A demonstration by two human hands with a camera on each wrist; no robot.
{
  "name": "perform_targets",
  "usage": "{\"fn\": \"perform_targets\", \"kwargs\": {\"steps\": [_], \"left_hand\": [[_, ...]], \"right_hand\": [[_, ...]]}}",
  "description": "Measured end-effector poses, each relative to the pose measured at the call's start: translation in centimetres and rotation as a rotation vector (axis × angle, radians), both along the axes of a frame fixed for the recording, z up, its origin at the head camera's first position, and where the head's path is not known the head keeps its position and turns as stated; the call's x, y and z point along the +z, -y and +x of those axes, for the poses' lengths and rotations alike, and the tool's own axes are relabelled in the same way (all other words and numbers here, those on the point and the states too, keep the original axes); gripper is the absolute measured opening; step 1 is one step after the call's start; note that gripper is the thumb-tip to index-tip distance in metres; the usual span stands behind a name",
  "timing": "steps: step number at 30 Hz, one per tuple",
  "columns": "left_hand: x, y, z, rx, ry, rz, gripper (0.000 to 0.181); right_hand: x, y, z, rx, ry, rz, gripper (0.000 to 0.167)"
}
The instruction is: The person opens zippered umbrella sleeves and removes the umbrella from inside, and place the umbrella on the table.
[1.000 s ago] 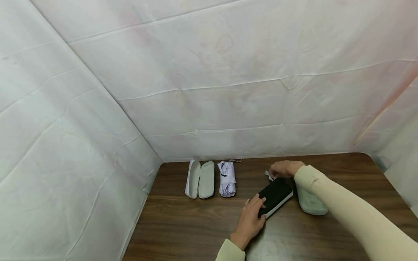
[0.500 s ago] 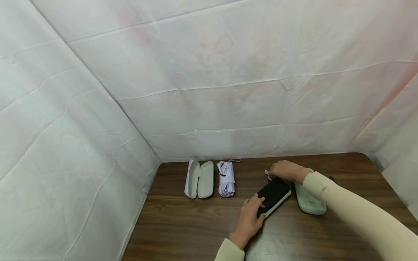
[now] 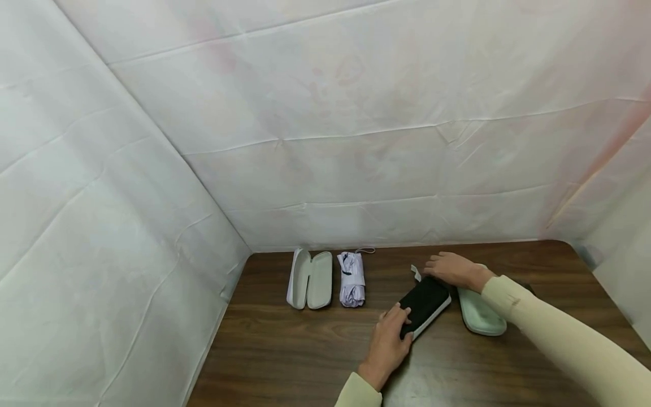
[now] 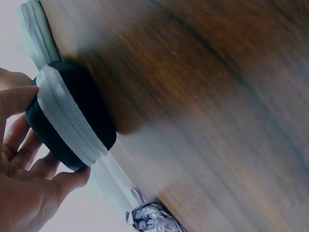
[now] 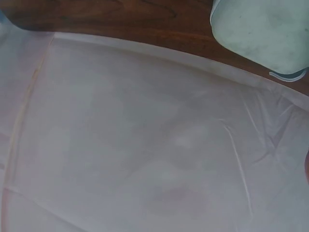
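A black zippered case (image 3: 426,304) with a pale grey zipper band lies slanted on the table. My left hand (image 3: 387,342) grips its near end; in the left wrist view, the thumb and fingers of that hand (image 4: 29,179) wrap round the case (image 4: 72,116). My right hand (image 3: 452,269) is at the case's far end, fingers pointing left and down. What its fingertips hold there is too small to tell. A short whitish strip (image 3: 416,273) sticks out beside them. In the right wrist view only a sliver of skin shows at the right edge.
A mint-green case (image 3: 482,316) lies right of the black one, partly under my right forearm. To the left are a folded lilac umbrella (image 3: 353,282) with a cord loop and an open whitish glasses case (image 3: 320,280). White sheeting (image 3: 335,169) walls the wooden table (image 3: 285,350).
My right hand has shifted slightly right along the far end of the black case, uncovering more of the whitish strip. The left hand keeps its grip on the near end.
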State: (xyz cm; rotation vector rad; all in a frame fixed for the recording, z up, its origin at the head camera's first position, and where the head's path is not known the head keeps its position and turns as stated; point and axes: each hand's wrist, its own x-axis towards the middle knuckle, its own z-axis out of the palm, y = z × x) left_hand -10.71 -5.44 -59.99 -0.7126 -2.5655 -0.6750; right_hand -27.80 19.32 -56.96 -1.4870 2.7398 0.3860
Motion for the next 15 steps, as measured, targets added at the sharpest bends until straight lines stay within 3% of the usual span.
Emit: {"fn": "perform_targets", "kwargs": {"steps": [15], "left_hand": [[0.19, -1.01, -0.32, 0.041, -0.050, 0.008, 0.037]], "right_hand": [[-0.17, -1.09, 0.42, 0.029, -0.058, -0.133, 0.024]]}}
